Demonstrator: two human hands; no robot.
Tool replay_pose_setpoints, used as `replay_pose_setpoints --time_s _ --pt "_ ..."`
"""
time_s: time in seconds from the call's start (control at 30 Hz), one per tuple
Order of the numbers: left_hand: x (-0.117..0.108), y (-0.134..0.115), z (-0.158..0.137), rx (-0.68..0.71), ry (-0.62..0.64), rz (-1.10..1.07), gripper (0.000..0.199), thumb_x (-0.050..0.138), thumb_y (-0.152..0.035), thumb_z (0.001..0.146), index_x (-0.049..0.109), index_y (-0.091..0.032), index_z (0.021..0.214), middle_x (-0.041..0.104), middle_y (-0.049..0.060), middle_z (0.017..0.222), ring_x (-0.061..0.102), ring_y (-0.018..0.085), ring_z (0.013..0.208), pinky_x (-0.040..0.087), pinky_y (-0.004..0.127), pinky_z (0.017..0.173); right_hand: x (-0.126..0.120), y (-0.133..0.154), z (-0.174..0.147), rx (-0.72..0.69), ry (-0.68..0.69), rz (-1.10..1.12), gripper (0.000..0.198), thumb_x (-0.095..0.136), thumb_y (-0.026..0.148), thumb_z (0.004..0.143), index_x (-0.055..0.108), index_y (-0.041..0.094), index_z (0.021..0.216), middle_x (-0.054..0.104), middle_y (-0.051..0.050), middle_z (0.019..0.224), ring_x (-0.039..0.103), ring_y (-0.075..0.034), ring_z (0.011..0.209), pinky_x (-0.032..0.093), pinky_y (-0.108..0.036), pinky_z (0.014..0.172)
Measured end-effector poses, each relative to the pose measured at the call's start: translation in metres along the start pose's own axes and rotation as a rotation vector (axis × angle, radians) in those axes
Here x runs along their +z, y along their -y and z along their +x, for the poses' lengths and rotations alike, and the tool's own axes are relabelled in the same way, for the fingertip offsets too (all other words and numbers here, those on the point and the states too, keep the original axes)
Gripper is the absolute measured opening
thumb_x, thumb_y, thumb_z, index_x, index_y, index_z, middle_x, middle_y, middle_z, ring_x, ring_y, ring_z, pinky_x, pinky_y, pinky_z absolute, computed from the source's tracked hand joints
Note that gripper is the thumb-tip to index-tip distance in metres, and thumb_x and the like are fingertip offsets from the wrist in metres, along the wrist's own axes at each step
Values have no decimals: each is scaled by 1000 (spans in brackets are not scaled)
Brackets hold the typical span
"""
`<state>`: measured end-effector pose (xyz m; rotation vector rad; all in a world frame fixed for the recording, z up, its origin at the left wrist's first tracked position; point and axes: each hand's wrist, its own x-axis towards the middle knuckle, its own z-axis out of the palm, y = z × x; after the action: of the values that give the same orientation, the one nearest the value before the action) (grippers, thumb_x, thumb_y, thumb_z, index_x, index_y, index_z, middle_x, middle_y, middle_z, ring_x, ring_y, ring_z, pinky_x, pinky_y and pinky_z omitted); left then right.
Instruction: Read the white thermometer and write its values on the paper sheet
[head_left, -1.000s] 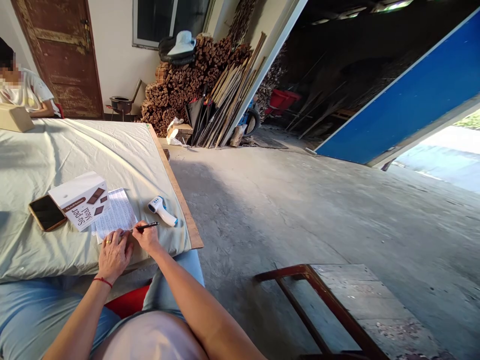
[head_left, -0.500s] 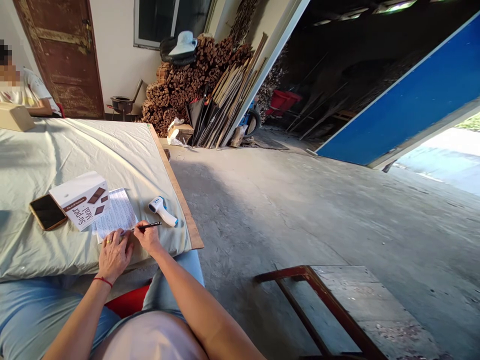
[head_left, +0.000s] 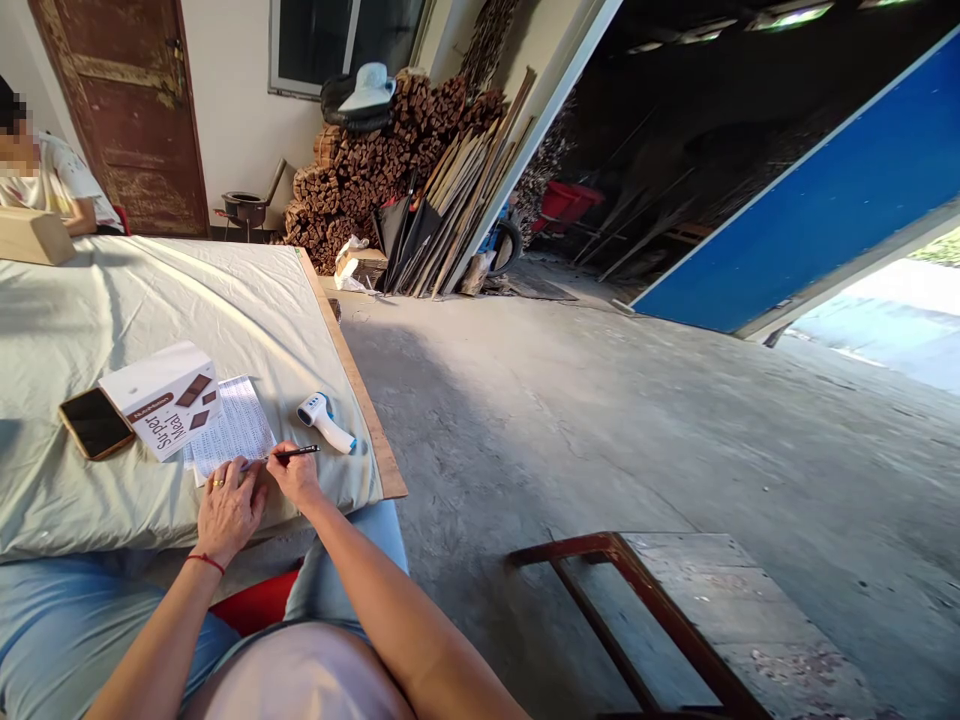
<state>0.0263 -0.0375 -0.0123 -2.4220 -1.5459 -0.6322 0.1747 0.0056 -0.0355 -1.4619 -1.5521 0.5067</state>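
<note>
In my right hand (head_left: 295,478) a black pen (head_left: 298,452) is gripped, its tip near the lower right edge of a sheet covered in handwriting (head_left: 238,428). My left hand (head_left: 227,508) lies flat with fingers spread over the bottom of that sheet, a ring on one finger. A white box marked "Super Meal" (head_left: 169,395) covers the sheet's left part. Left of the box a phone (head_left: 96,424) lies face up with a dark screen. Just beyond the pen, a white and blue infrared thermometer (head_left: 327,422) rests on the cloth.
A pale cloth covers the table (head_left: 247,290), whose wooden edge runs along the right. Across it sits a person (head_left: 71,180) behind a cardboard box (head_left: 34,236). A wooden bench (head_left: 720,590) stands on the floor to my right; stacked firewood (head_left: 352,185) leans by the wall.
The pen in my right hand has tilted slightly, its back end shifting a little left. My left hand stays put. The person across the table has shifted slightly.
</note>
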Motion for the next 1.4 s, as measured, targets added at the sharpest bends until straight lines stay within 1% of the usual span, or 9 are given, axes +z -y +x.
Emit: replay_pose_setpoints --time_s 0.23,0.5,1.4 --pt "-1 0 0 0 7 -14 38 43 -33 94 64 -20 123 64 13 119 55 30 111 44 44 94 0 0 0 -20 -6 -17 10 57 19 79 67 21 77 72 -3 71 68 -20 70 52 -29 71" --pt "-3 -1 1 -5 12 9 37 43 -33 94 64 -20 123 64 13 121 55 28 112 44 43 95 4 -5 0 -61 -41 -1 11 56 23 80 67 21 78 73 -3 71 68 -19 68 52 -28 69" --pt "-1 0 0 11 12 43 38 44 -33 95 64 -18 123 64 13 121 56 29 112 44 43 95 3 -5 0 -54 -39 0 10 57 22 79 66 21 76 72 -3 70 67 -20 69 51 -29 69"
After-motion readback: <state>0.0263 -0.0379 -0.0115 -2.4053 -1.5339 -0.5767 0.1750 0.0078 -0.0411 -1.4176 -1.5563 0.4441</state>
